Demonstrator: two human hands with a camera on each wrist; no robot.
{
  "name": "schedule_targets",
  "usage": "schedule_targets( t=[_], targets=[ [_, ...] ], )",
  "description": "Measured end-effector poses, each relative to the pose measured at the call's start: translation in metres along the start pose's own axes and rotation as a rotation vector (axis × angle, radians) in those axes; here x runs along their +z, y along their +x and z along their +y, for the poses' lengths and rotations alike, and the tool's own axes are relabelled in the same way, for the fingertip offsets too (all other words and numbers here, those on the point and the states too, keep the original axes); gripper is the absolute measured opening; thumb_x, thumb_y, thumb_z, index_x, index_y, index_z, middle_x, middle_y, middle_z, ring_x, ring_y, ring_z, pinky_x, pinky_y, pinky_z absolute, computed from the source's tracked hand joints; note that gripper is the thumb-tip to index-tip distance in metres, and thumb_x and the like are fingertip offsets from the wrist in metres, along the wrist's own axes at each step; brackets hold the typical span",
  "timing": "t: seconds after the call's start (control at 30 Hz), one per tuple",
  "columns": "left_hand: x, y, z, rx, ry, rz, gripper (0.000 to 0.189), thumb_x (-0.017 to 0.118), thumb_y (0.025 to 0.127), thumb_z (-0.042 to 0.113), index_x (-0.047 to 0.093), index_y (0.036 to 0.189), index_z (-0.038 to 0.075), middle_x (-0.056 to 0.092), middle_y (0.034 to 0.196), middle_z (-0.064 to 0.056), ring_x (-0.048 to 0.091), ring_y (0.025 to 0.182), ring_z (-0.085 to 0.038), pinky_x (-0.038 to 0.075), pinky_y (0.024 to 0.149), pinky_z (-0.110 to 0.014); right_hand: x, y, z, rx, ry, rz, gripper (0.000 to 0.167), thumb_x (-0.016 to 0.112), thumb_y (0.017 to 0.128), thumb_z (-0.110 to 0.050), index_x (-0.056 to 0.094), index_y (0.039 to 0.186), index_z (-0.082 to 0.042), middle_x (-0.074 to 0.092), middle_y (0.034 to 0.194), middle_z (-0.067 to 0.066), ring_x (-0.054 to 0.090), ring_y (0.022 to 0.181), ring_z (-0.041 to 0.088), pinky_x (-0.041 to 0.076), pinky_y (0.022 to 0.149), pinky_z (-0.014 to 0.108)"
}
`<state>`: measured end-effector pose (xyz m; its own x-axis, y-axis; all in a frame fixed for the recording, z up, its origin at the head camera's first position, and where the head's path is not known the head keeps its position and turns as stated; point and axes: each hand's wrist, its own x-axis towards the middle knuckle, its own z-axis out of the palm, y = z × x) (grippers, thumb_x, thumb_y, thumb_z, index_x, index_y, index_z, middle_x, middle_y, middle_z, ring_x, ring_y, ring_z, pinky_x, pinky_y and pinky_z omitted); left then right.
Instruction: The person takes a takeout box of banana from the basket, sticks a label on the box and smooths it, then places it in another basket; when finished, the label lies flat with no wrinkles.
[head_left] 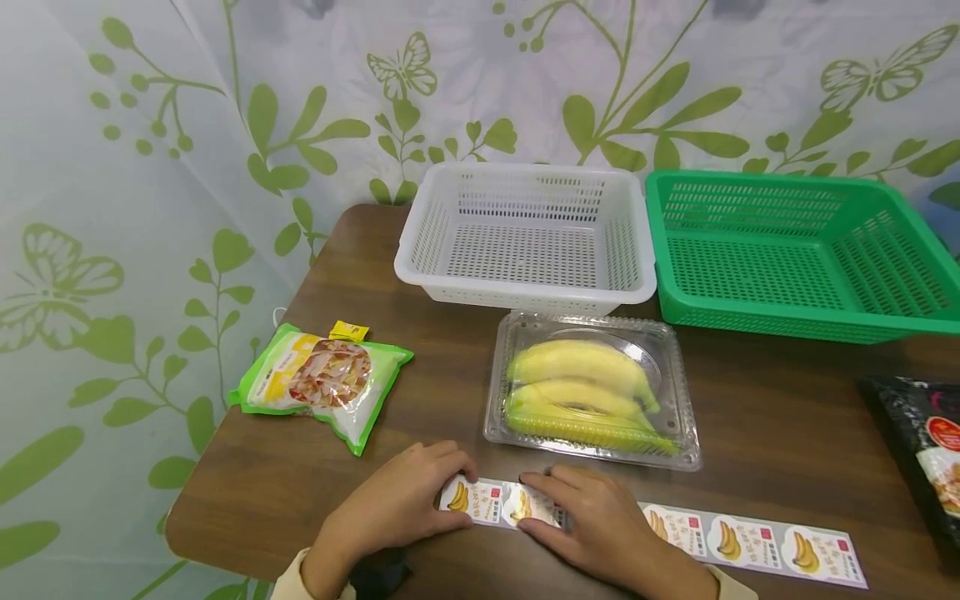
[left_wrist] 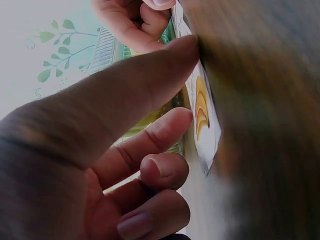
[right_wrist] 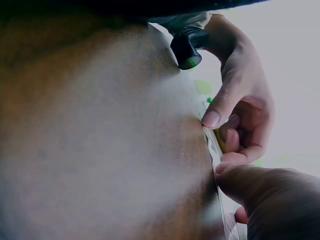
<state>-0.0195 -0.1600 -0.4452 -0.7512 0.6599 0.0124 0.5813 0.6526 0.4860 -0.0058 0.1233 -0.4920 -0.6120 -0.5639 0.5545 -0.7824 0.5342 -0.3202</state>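
Observation:
A long strip of banana stickers (head_left: 750, 543) lies on the brown table near its front edge, printed with bananas and lettering. My left hand (head_left: 401, 507) grips the strip's left end, thumb on the near edge and forefinger on the far edge. Further along, my right hand (head_left: 600, 527) holds it the same way and covers part of the print. In the left wrist view the strip (left_wrist: 206, 122) appears nearly edge-on, its end slightly lifted. Just beyond the hands sits a closed clear plastic box (head_left: 495, 421) with bananas (head_left: 577, 362) inside.
Behind the box stand a white basket (head_left: 525, 296) and a green basket (head_left: 780, 321), side by side. A green-edged food bag (head_left: 330, 375) lies at left, with a small yellow packet (head_left: 348, 331) behind it. A black bag (head_left: 915, 433) lies at the right edge.

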Motion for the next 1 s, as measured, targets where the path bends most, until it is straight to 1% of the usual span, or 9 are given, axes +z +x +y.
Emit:
schedule_targets(
  t=[0.17,0.27,0.57,0.93,1.0],
  targets=[
    [-0.0003,0.0007,0.0002,0.012,0.040,0.016,0.037,0.087,0.081,0.041,0.066,0.105,0.021,0.059,0.100,0.012,0.046,0.076,-0.002,0.044,0.077,-0.029,0.0003,0.0006,0.0014,-0.004,0.005,0.009,0.040,0.080,0.087,-0.045,0.076,0.114,-0.015,0.051,0.078,-0.015,0.036,0.060,-0.003,0.036,0.052,0.016],
    [-0.0002,0.0008,0.0003,0.025,0.053,0.029,0.040,0.086,0.081,0.041,0.066,0.109,0.020,0.061,0.104,0.011,0.049,0.081,0.000,0.044,0.079,-0.029,0.0003,0.0007,0.0020,-0.003,0.010,0.007,0.040,0.080,0.087,-0.045,0.076,0.114,-0.016,0.050,0.077,-0.015,0.035,0.060,-0.003,0.035,0.052,0.015],
    [0.0012,-0.0011,0.0006,0.033,0.050,0.027,0.038,0.086,0.082,0.039,0.066,0.108,0.019,0.061,0.104,0.012,0.051,0.085,0.002,0.043,0.080,-0.028,0.0011,0.0005,-0.0001,-0.002,0.024,0.006,0.041,0.080,0.087,-0.046,0.076,0.114,-0.016,0.053,0.078,-0.015,0.034,0.060,-0.005,0.033,0.052,0.013],
    [0.0018,-0.0024,0.0013,0.054,0.072,0.064,0.037,0.087,0.081,0.039,0.066,0.104,0.020,0.061,0.104,0.012,0.052,0.085,0.001,0.042,0.079,-0.028,0.0012,-0.0004,0.0016,-0.001,0.018,0.001,0.042,0.081,0.086,-0.045,0.076,0.115,-0.015,0.056,0.081,-0.014,0.035,0.060,-0.004,0.035,0.051,0.014],
    [0.0022,-0.0025,0.0013,0.057,0.075,0.068,0.034,0.086,0.082,0.037,0.066,0.103,0.020,0.061,0.103,0.012,0.053,0.085,0.001,0.043,0.080,-0.029,0.0009,0.0000,0.0012,0.000,0.020,-0.002,0.041,0.080,0.087,-0.045,0.076,0.115,-0.015,0.057,0.081,-0.014,0.035,0.060,-0.004,0.036,0.051,0.014]
  ],
)
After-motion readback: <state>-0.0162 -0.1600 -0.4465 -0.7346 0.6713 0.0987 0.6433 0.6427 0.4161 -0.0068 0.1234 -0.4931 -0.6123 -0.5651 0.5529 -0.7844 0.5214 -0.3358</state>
